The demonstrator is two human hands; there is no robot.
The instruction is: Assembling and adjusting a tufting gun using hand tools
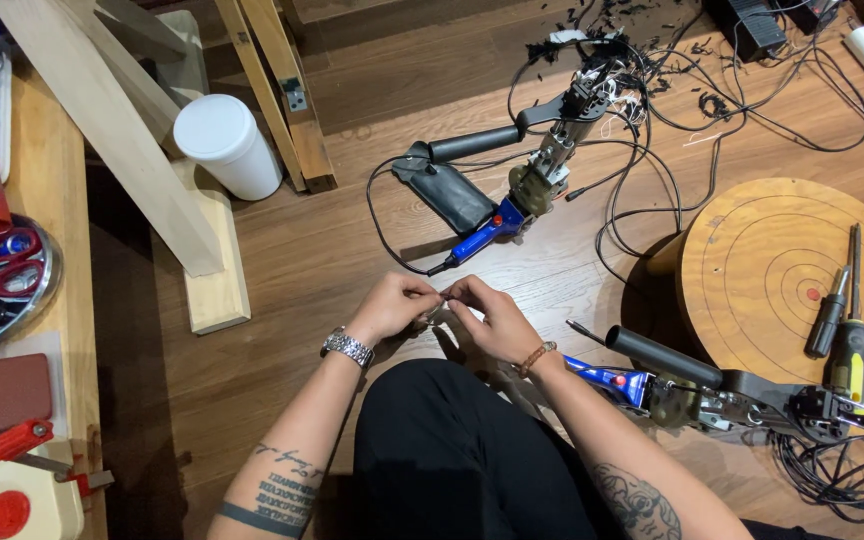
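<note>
My left hand [392, 304] and my right hand [492, 318] meet above my knee, fingertips pinched together on a small metal part [438, 306] that is mostly hidden between them. A silver watch sits on my left wrist, a bead bracelet on my right. A blue-handled tool assembly with a black grip [512, 190] lies on the wooden floor beyond my hands. A second similar assembly [692, 385] lies by my right forearm.
A round wooden stool [752, 270] at right carries screwdrivers [847, 320] and a wrench. Tangled black cables [672, 110] spread at the back. A white cup [227, 145] and wooden beams stand at left, beside a bench with scissors [2, 260] and red tools.
</note>
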